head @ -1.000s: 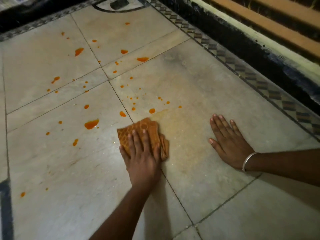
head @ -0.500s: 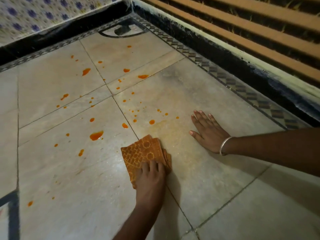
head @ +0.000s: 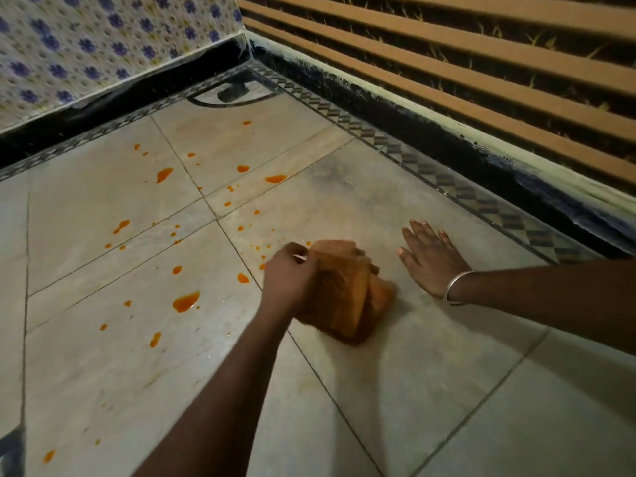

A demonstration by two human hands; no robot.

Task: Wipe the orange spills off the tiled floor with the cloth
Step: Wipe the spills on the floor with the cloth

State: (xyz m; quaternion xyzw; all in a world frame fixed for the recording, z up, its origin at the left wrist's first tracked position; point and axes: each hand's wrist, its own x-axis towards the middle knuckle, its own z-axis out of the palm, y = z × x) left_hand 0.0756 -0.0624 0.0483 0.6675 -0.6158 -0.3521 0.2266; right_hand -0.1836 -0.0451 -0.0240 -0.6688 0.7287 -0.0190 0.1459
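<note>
Head view: cloth bunched, blurred, on floor under left hand; fingers curled, gripping its left edge. Judged soft, light, likely damp; best held by a gathered fold. Right hand flat beside it, fingers spread. Orange spills scattered left and beyond. Patterned border, slatted wall behind.

Your left hand and the cloth are smeared by motion, so the cloth's pattern and the finger positions can't be read. The cloth hides the floor beneath it, including any spills there. Both your forearms run out past the picture's edges. The dark object in the far corner is too small to identify.
</note>
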